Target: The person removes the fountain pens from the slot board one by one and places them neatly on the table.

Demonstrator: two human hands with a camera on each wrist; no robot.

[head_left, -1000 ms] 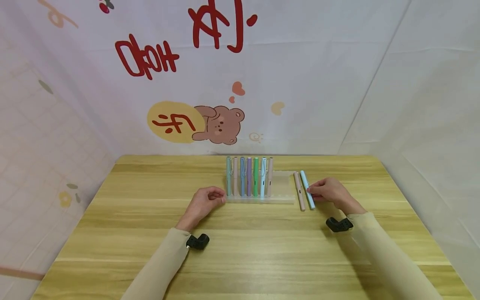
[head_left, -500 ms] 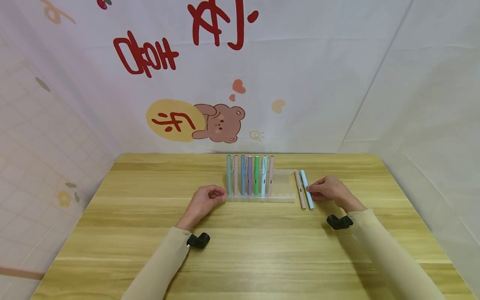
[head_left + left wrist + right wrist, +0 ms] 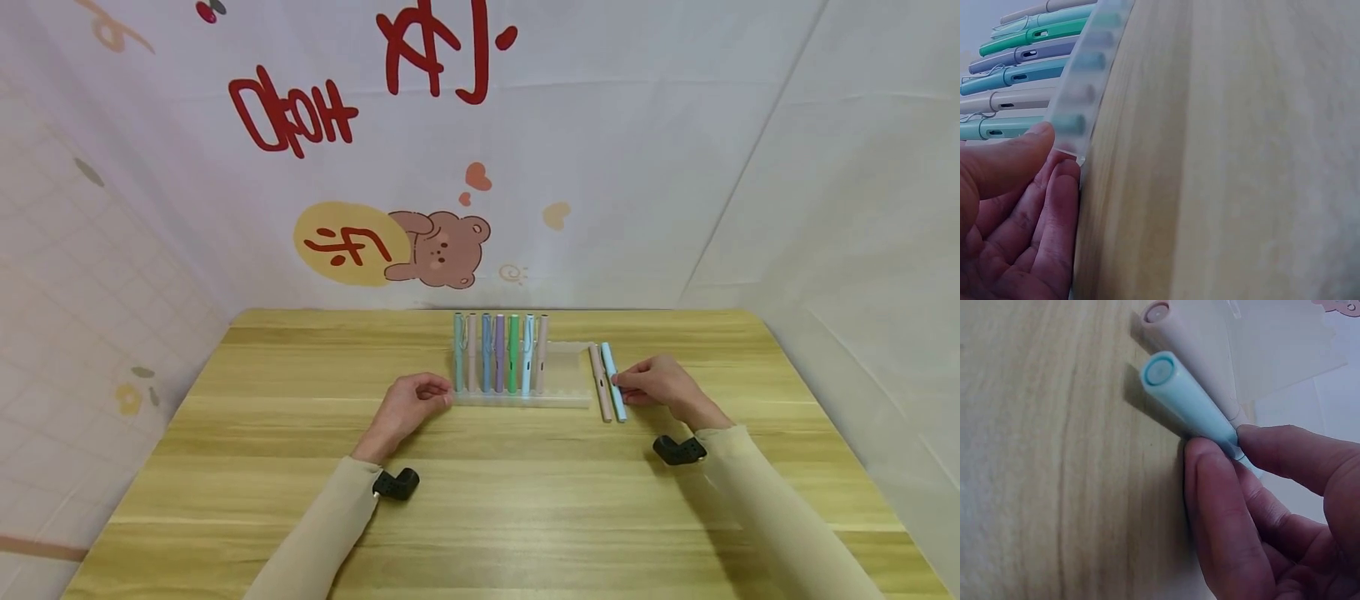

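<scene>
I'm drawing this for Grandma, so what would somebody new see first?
Probably the row of colourful pens standing in a clear rack near the back of the table. Next, perhaps the brown bear picture on the wall behind. Then the right hand pinching a light blue pen, right of the rack.

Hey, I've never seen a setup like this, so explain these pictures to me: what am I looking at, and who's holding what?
There's no robot here, just a person's left hand and right hand. The wide view comes from a camera worn on the head, looking forward and down. The two close-ups come from cameras worn on the wrists, one on each, so each shows that hand's work.

On the wood-grain table stands a clear rack with seven upright pens. By the rack's right end, a beige pen lies beside a light-blue pen. The right hand pinches that light-blue pen between thumb and fingers; the left hand touches the rack's left end.
</scene>
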